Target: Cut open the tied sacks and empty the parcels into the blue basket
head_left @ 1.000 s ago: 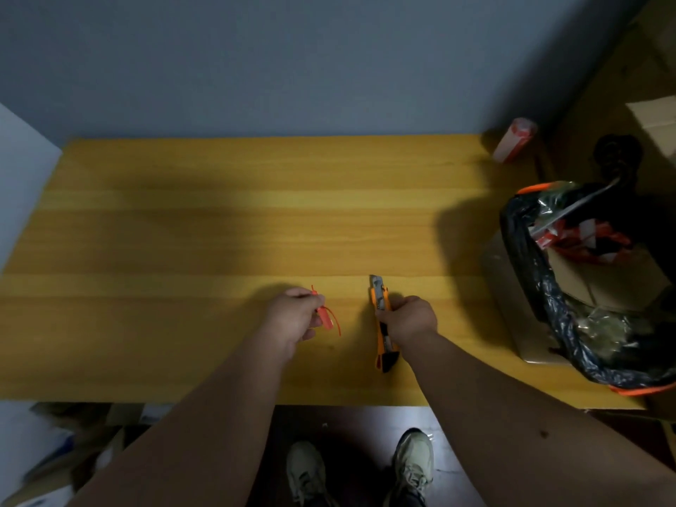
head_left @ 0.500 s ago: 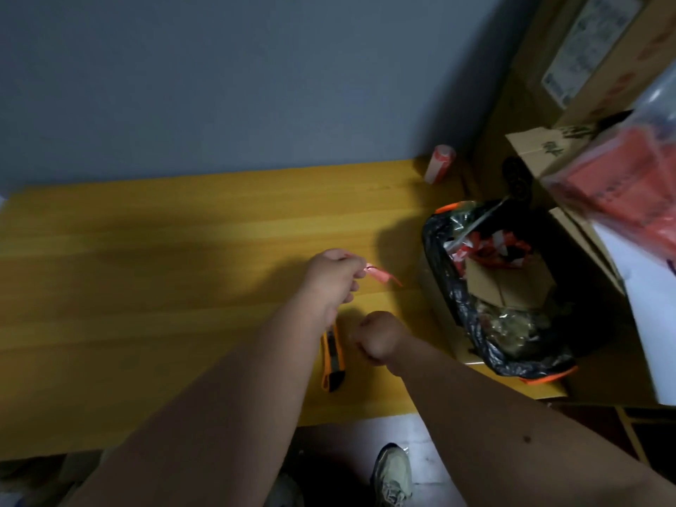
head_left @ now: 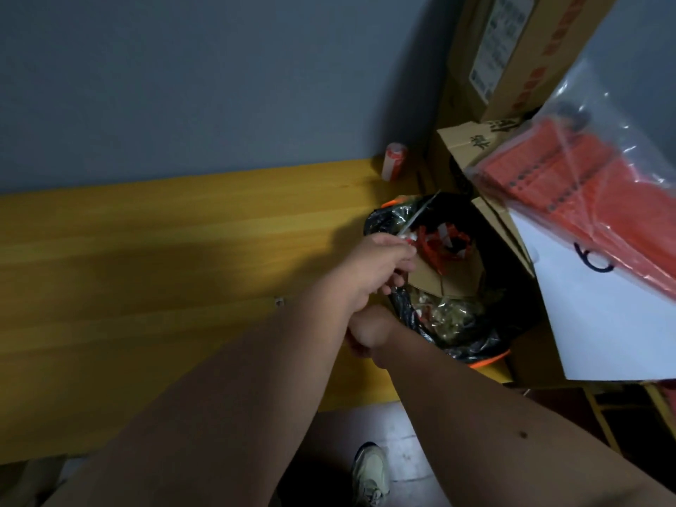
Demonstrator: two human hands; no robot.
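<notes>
While our left hand [head_left: 380,265] reaches over the bin [head_left: 457,345] beyond the desk's [head_left: 183,250] right edge, grip unclear, right hand [head_left: 367,333] sits nearer us, fist curled; no sacks or basket seen.

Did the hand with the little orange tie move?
Yes. The left hand went right across the yellow table, from near its middle to over the black bin bag at the table's right end.

1. Our forearms are bare, with no sleeves down to the left hand [head_left: 373,272] and right hand [head_left: 369,333].
2. We wear a pale sneaker [head_left: 371,473], dark at the heel.
</notes>
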